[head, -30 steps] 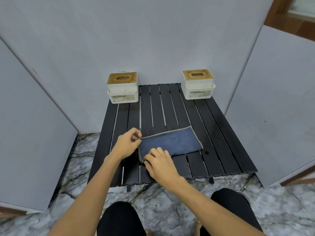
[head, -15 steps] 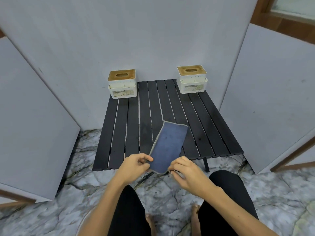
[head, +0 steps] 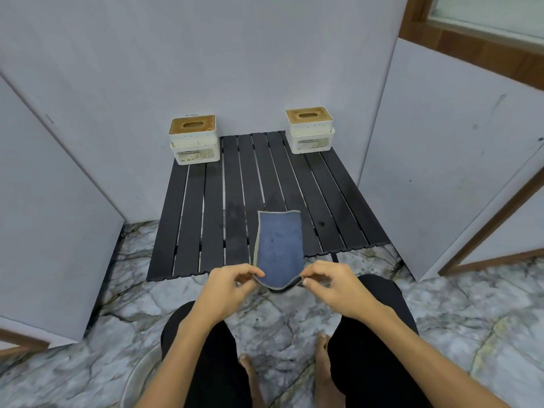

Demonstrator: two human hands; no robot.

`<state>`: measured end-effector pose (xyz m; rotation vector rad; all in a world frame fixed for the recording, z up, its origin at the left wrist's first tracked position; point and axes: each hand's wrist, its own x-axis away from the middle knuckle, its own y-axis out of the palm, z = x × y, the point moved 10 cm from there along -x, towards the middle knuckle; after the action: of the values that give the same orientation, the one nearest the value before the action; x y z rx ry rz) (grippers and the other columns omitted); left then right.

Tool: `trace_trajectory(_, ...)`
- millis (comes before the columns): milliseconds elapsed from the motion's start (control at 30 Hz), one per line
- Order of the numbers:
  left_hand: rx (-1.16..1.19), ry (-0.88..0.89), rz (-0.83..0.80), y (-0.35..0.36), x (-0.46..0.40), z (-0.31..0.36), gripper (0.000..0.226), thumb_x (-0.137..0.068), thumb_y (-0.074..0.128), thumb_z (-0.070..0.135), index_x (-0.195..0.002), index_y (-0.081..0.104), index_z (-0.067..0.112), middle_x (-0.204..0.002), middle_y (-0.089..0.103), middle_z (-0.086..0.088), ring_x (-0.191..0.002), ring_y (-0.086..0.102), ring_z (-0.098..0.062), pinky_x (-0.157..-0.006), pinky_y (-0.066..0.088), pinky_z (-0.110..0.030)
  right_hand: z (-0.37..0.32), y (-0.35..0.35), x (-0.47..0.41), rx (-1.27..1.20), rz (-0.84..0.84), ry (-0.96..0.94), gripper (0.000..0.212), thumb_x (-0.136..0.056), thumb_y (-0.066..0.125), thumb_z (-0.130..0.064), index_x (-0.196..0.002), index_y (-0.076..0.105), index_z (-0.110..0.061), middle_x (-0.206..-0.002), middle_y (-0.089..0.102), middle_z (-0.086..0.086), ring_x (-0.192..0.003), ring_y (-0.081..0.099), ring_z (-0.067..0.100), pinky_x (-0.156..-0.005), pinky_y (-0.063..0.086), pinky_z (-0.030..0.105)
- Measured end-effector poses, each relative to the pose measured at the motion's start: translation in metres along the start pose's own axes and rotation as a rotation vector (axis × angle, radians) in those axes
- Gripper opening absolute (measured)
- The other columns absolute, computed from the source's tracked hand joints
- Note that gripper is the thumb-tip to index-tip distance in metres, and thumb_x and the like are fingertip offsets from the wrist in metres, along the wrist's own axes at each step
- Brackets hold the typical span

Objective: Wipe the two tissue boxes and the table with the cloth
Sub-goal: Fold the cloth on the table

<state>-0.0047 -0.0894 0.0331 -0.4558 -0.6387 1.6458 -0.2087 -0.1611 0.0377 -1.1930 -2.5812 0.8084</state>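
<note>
A folded blue cloth (head: 279, 245) with a pale hem hangs between my hands over the near edge of the black slatted table (head: 200, 207). My left hand (head: 232, 282) pinches its near left corner. My right hand (head: 329, 282) pinches the near right corner, and the near edge sags between them. Two white tissue boxes with brown wooden lids stand at the table's far corners: the left tissue box (head: 195, 139) and the right tissue box (head: 310, 129).
Grey panels (head: 59, 201) wall the table in on the left, back and right. A wooden frame (head: 485, 48) shows at the upper right. Marble floor (head: 88, 363) lies below, with my knees and bare feet close to the table's front edge.
Both hands drew the cloth back from the table's middle to its near edge and turned it lengthwise. It now hangs lifted between the two pinching hands. The view pulled back.
</note>
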Motion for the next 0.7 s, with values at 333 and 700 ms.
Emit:
trace_trajectory(333,0.045,-0.038,0.09,-0.028,-0.07,0.015,0.015,-0.097,0.065,0.037,-0.087,0.072,0.028,-0.078,0.069,0.007,-0.072,0.06,-0.007,-0.067,0.045,-0.022,0.02,-0.043,-0.061,-0.28,0.261,0.187,0.009,-0.093,0.064,-0.013,-0.092,0.071,-0.018,-0.077,0.072,-0.001,-0.07,0.069,0.016,-0.067,0.057,0.029)
trace_trajectory(700,-0.12,-0.233,0.14,-0.012,-0.167,-0.025,0.024,-0.099,0.059,0.041,-0.097,0.07,0.02,-0.088,0.071,0.003,-0.089,0.06,-0.017,-0.072,0.046,-0.032,0.066,-0.05,-0.14,0.043,0.322,0.369,0.013,-0.091,0.062,-0.024,-0.086,0.072,-0.017,-0.074,0.07,-0.005,-0.077,0.065,0.013,-0.074,0.054,0.033)
